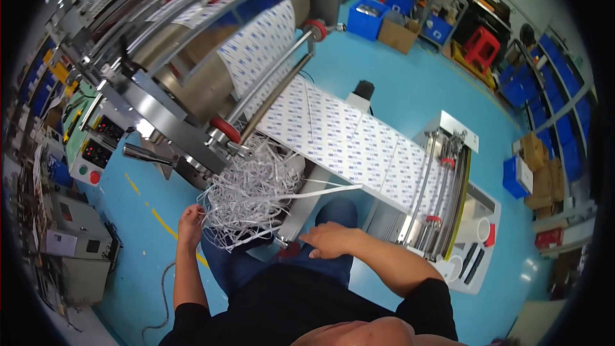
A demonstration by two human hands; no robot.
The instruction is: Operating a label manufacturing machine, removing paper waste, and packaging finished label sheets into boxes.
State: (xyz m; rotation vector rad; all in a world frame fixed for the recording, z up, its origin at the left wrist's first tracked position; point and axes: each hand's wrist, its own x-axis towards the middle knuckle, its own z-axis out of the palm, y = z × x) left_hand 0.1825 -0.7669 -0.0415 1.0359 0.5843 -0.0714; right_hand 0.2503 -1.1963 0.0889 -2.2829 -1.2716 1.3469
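A large tangle of thin white plastic strips (pixel 250 198) bulges out under the machine's rollers, just in front of my knees. At its left edge my left hand (pixel 190 224) is closed, its curled fingers pinching the outer strands. My right hand (pixel 330 241) hovers over my right thigh with its fingers stretched out, holding nothing. Just left of those fingertips is a red knob (pixel 289 250) on the end of a roller. A white web printed with small blue marks (pixel 346 138) runs from the rollers to the right-hand unit, and a few strips stretch along its near edge.
The metal roller machine (pixel 166 99) fills the upper left, with a lever handle (pixel 146 155) jutting out. A roller unit with red collars (pixel 442 186) stands on the right. Blue bins (pixel 367 18), a cardboard box (pixel 398 33) and a red stool (pixel 480 48) are farther back.
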